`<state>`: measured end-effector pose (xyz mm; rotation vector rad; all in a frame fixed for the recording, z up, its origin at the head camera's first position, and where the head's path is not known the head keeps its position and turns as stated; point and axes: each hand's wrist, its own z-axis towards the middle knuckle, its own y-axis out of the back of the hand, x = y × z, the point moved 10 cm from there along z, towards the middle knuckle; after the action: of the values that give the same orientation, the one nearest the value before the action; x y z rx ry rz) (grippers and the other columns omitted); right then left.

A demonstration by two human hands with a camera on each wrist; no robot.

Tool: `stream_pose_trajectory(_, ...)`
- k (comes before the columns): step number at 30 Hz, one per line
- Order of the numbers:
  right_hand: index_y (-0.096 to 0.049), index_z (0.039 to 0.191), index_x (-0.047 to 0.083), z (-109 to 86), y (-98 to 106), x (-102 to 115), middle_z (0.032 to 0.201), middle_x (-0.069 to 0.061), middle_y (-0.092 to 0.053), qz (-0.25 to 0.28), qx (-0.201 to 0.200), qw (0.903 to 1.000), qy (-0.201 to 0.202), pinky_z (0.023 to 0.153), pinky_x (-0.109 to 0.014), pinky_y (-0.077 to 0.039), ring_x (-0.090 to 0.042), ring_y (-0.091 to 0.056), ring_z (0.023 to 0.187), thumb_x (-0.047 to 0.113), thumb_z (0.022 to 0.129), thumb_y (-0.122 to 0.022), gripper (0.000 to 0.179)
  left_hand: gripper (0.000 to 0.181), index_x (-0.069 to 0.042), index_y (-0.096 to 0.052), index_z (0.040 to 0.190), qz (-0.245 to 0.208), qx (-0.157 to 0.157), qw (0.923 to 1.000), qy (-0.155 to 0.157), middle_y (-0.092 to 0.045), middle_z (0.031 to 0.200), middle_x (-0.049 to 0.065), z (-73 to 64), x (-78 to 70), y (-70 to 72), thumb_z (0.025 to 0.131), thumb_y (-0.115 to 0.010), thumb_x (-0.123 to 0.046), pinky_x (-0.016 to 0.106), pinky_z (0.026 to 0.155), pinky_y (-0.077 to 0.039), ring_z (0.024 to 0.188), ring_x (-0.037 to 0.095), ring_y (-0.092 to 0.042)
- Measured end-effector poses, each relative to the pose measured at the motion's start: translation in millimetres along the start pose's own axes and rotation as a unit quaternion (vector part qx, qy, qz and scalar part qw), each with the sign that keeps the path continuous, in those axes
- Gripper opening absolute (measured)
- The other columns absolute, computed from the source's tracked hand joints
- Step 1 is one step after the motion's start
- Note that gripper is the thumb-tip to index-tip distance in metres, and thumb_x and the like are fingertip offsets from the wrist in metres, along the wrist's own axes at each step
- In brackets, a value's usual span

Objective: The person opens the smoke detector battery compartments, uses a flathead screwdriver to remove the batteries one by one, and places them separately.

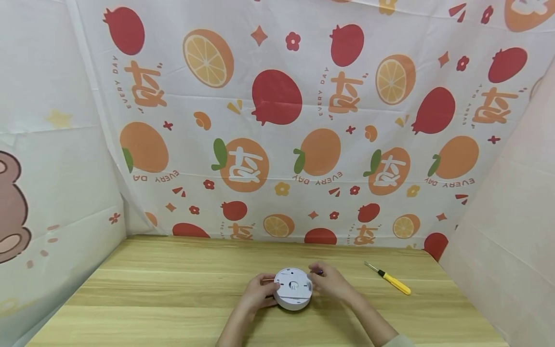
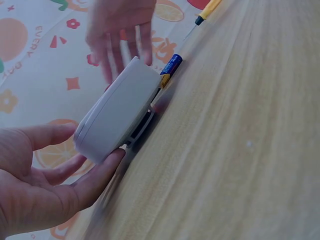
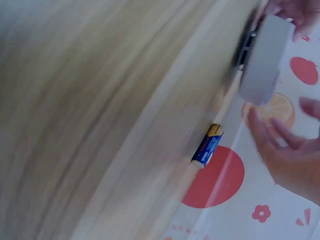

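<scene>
A round white smoke detector [image 1: 293, 302] is tilted above the wooden table, its slotted back face turned up. My left hand [image 1: 259, 292] grips its left side, with the thumb on the upper face and fingers beneath, as the left wrist view [image 2: 55, 185] shows. A dark slotted part [image 2: 141, 128] juts from its underside. At the detector's right side is my right hand [image 1: 331, 284], its fingers loosely spread and holding nothing in the right wrist view. A blue and gold battery [image 3: 208, 145] lies on the table beyond the detector, close to the right hand.
A yellow-handled screwdriver [image 1: 395, 282] lies on the wooden table [image 1: 173, 284] to the right of my right hand. A fruit-print cloth [image 1: 277, 144] hangs along the table's back edge, and pale cloths [image 1: 56, 144] hang at both sides.
</scene>
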<state>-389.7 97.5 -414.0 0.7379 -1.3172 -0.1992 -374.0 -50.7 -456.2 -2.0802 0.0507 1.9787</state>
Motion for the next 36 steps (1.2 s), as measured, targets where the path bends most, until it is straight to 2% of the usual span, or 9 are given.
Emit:
stream_pose_trajectory(1,-0.042,0.110,-0.009,-0.6,-2,-5,0.095,-0.015,-0.050,0.049,0.009,0.9985,-0.021,0.066,-0.034,-0.046,-0.023,-0.051,0.080,0.019,0.082,-0.048,0.040,0.044,0.015,-0.032,0.112,0.002,-0.001,1.0000,0.001,-0.044,0.099,0.022,0.2,0.2,0.1,0.077,-0.052,-0.004,0.035,0.063,-0.048,0.077,0.019,-0.051)
stream_pose_trajectory(3,-0.037,0.111,-0.012,-3.2,-10,-14,0.088,-0.016,-0.052,0.131,0.034,0.9885,-0.068,0.063,-0.036,-0.047,-0.023,-0.053,0.074,0.013,0.081,-0.047,0.040,0.044,0.015,-0.031,0.112,0.004,-0.001,1.0000,0.003,-0.044,0.099,0.022,0.5,0.3,0.2,0.078,-0.051,-0.003,0.035,0.063,-0.048,0.078,0.019,-0.051)
stream_pose_trajectory(6,-0.033,0.113,-0.011,-7.6,-22,-24,0.078,-0.015,-0.054,0.202,0.066,0.9704,-0.115,0.061,-0.035,-0.048,-0.021,-0.054,0.067,0.008,0.080,-0.047,0.040,0.045,0.015,-0.030,0.114,0.006,0.003,1.0000,0.006,-0.044,0.100,0.022,0.9,0.7,-0.6,0.078,-0.050,-0.002,0.035,0.063,-0.047,0.078,0.019,-0.051)
stream_pose_trajectory(12,-0.028,0.117,-0.009,-8.7,-33,-30,0.077,-0.017,-0.053,0.262,0.081,0.9519,-0.135,0.062,-0.037,-0.048,-0.023,-0.055,0.067,0.004,0.081,-0.044,0.042,0.046,0.012,-0.029,0.117,0.003,0.014,0.9998,0.017,-0.044,0.102,0.023,-0.1,1.4,-2.9,0.078,-0.049,-0.003,0.037,0.063,-0.047,0.077,0.021,-0.051)
stream_pose_trajectory(21,-0.026,0.119,-0.007,-8.0,-33,-41,0.086,-0.019,-0.050,0.324,0.062,0.9290,-0.167,0.066,-0.040,-0.046,-0.026,-0.053,0.072,0.008,0.082,-0.046,0.046,0.048,0.013,-0.028,0.116,0.000,0.019,0.9996,0.020,-0.045,0.103,0.025,0.7,1.7,-3.8,0.076,-0.051,0.002,0.038,0.062,-0.047,0.074,0.019,-0.052)
stream_pose_trajectory(25,-0.027,0.118,-0.007,-8.0,-34,-44,0.086,-0.019,-0.049,0.334,0.058,0.9248,-0.172,0.067,-0.040,-0.046,-0.027,-0.053,0.073,0.009,0.082,-0.047,0.045,0.048,0.013,-0.028,0.117,0.002,0.018,0.9996,0.022,-0.045,0.103,0.024,0.3,2.4,-3.9,0.076,-0.051,0.002,0.038,0.062,-0.047,0.075,0.020,-0.052)
stream_pose_trajectory(36,-0.030,0.115,-0.009,-6.5,-33,-45,0.083,-0.017,-0.052,0.321,0.036,0.9319,-0.166,0.066,-0.040,-0.046,-0.024,-0.055,0.071,0.005,0.081,-0.046,0.040,0.044,0.012,-0.029,0.116,0.005,0.006,0.9997,0.023,-0.045,0.100,0.022,-2.5,1.2,-4.1,0.079,-0.049,-0.001,0.038,0.062,-0.047,0.074,0.021,-0.051)
